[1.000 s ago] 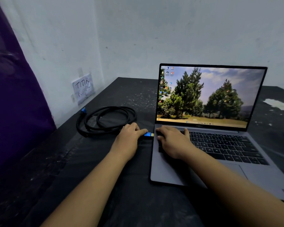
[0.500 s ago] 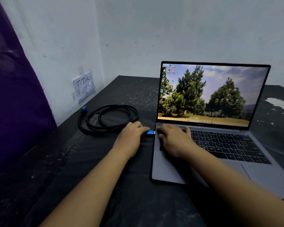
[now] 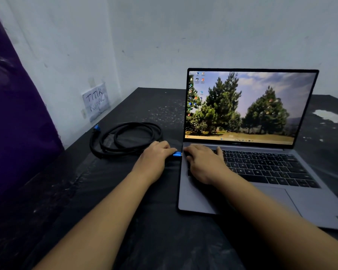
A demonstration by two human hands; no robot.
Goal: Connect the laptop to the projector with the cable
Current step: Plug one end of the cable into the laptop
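Note:
An open grey laptop (image 3: 242, 172) stands on the black table, its screen lit with a picture of trees. A black cable (image 3: 125, 139) lies coiled to its left. One blue plug (image 3: 177, 154) of that cable sits against the laptop's left edge, pinched in my left hand (image 3: 154, 158). The other blue plug (image 3: 96, 129) rests at the coil's far left. My right hand (image 3: 205, 162) lies flat on the keyboard's left end, pressing the laptop down. No projector is in view.
The black table (image 3: 137, 221) carries white specks and a white patch (image 3: 329, 115) at the right. A handwritten paper note (image 3: 96, 102) is stuck to the left wall. A purple cloth (image 3: 14, 123) hangs at the far left.
The blue plug has closed the small gap to the laptop's left edge and now touches it. Both hands have kept their places. The camera has tilted slightly.

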